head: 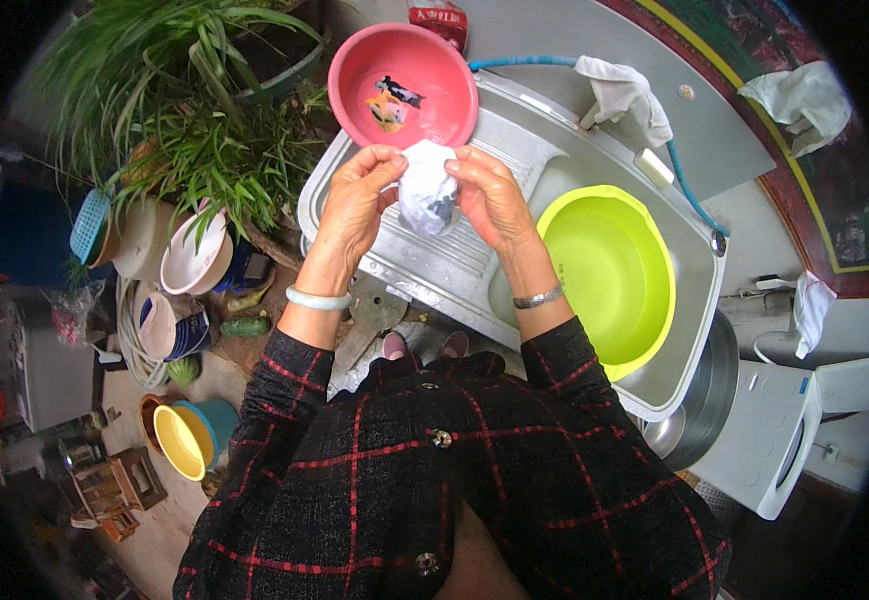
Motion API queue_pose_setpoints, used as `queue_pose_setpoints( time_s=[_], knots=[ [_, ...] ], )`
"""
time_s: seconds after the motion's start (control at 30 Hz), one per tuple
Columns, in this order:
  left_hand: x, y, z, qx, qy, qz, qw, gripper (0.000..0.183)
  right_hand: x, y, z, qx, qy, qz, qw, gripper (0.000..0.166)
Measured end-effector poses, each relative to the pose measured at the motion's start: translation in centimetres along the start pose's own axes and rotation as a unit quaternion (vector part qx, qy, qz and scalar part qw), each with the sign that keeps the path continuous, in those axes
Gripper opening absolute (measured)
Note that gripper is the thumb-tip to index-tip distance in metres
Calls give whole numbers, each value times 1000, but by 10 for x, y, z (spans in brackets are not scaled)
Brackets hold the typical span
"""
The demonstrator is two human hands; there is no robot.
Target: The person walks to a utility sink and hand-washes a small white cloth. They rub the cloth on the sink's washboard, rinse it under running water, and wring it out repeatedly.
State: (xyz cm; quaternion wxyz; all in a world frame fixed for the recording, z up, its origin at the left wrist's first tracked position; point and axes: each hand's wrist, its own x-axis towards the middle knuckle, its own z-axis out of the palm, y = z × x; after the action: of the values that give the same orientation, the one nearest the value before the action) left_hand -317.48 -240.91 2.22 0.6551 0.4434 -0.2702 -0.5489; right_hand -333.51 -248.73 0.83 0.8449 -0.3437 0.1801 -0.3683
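Note:
My left hand (359, 196) and my right hand (491, 196) pinch the upper sides of a small wet white cloth item (425, 196) with a dark patch low on it. It may be a sock; its shape does not settle this. The cloth hangs between both hands above the ribbed drainboard of a stainless steel sink (442, 259). Just beyond it stands a pink plastic basin (344, 90), its printed bottom under shallow water. A lime-green basin (663, 281) sits in the sink bowl to the right of my right hand and appears to hold water.
A blue hose (678, 169) runs along the sink's back edge, with a white rag (623, 97) draped over it. Leafy potted plants (217, 112) crowd the left side. Buckets (179, 442) stand on the floor at lower left. A white appliance (749, 435) is at right.

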Motion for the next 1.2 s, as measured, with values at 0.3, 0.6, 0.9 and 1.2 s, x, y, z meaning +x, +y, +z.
queue_pose_setpoints(
  time_s=[0.3,0.6,0.9,1.2],
  knots=[
    [2,-9,-8,70,32,94,993,12,-4,1,12,-195,10,-38,980,30],
    [8,-13,-3,72,20,20,997,13,5,-9,14,-38,25,-22,999,26],
    [17,-1,-11,5,-20,20,1000,11,12,-11,4,-76,48,-34,995,16],
    [18,-83,-16,-258,-60,-148,953,37,20,19,-28,-390,148,-24,909,16]
  ],
)
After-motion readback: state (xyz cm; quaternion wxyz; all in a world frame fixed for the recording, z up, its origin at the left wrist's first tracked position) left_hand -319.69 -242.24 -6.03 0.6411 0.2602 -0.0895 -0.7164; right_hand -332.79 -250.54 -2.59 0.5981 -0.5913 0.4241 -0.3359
